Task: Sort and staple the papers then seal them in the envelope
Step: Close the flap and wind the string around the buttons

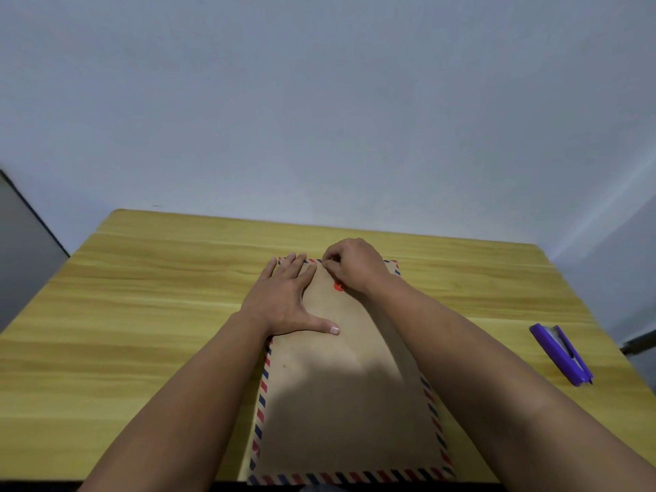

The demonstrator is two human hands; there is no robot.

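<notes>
At centre frame, on the yellow wood-grain table point(142, 314), lies our brown kraft envelope with a red-and-blue striped border point(340, 403), long axis running from bottom edge toward the upper middle, flap end pointing away. Our left hand point(284, 300) presses flat on it, fingers straight and spread. Our right hand point(351, 264) has curled fingers pinching something at the far edge by a red seal point(339, 286); what exactly, we cannot tell. We judge sealing is underway: hold firm, work the closure evenly. A purple stapler point(562, 353) sits at right, well apart.
</notes>
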